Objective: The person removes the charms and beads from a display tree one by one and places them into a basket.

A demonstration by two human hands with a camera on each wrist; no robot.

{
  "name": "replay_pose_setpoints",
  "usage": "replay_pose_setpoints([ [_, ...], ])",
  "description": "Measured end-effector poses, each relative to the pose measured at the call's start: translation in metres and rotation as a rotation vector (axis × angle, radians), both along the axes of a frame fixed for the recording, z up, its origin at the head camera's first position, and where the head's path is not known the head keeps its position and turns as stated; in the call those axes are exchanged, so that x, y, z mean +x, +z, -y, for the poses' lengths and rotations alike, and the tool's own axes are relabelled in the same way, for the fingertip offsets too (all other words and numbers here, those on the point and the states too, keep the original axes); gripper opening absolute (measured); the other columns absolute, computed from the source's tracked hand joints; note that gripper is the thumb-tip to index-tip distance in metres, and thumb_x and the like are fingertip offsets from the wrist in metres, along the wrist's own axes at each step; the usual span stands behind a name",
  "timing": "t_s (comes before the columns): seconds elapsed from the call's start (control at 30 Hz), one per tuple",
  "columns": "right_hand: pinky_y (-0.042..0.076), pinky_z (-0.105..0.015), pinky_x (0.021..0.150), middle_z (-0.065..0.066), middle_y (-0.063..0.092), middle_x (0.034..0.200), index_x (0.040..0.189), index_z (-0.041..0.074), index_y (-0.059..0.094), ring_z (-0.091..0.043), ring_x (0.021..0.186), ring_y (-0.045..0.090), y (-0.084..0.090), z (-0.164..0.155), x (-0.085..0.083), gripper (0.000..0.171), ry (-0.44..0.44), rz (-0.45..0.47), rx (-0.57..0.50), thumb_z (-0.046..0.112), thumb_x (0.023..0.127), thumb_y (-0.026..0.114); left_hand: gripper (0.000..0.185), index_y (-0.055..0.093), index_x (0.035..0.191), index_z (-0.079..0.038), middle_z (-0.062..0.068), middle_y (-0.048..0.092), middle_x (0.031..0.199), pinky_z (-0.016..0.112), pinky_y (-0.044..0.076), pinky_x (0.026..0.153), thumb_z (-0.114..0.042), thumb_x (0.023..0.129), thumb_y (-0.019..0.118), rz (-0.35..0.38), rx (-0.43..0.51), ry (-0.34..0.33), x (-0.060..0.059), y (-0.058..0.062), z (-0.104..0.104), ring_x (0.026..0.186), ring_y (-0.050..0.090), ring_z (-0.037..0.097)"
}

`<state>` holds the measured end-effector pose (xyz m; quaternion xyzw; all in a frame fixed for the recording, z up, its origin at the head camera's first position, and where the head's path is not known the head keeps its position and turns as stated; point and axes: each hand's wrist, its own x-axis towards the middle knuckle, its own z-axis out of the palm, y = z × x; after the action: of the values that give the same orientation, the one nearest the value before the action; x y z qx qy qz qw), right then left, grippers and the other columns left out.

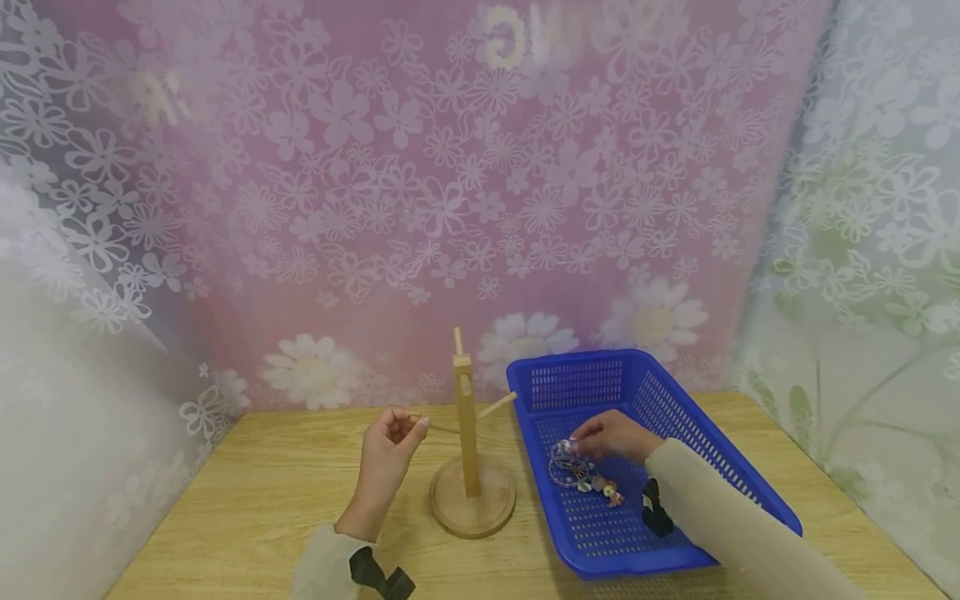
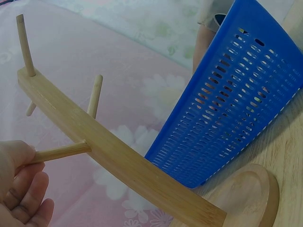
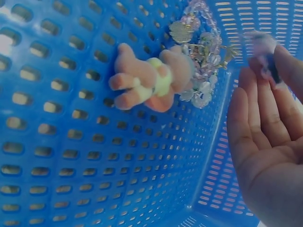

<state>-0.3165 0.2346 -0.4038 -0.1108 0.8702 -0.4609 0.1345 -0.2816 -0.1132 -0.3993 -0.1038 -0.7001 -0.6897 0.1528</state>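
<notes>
My left hand pinches the end of a peg on the wooden stand, between thumb and forefinger. The stand is upright, a square post on a round base, with several pegs and nothing hung on those that show. Inside the blue basket, my right hand pinches a beaded bracelet between thumb and fingertips; its beads look blurred. Beside that hand, more clear and pink beaded bracelets lie in the basket, along with a small doll charm in peach and yellow.
The basket stands right of the stand on the wood-grain table, its near-left wall close to the base. One peg points toward the basket rim. Behind the table hangs a pink flowered cloth.
</notes>
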Motion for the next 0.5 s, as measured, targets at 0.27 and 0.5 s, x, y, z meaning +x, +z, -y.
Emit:
replay_pose_setpoints([
  [0.27,0.048,-0.049,0.089,-0.021,0.065,0.108,0.109,-0.009,0.063,-0.036,0.102,0.061,0.002,-0.006,-0.007,0.031,0.01,0.005,-0.08,0.013,0.088,0.066,0.017,0.055,0.093,0.004,0.002,0.061,0.083,0.021,0.047,0.065,-0.006,0.087,0.067,-0.005,-0.006,0.001,0.0,0.001,-0.001,0.073,0.059,0.014],
  [0.5,0.045,-0.049,0.093,-0.018,0.064,0.112,0.113,-0.005,0.063,-0.034,0.107,0.059,0.01,-0.012,-0.009,0.035,-0.005,0.004,-0.135,0.02,0.089,0.067,0.019,0.055,0.095,0.005,0.004,0.062,0.083,0.022,0.048,0.066,-0.007,0.087,0.068,-0.013,-0.009,0.011,0.0,0.0,-0.001,0.073,0.06,0.013],
])
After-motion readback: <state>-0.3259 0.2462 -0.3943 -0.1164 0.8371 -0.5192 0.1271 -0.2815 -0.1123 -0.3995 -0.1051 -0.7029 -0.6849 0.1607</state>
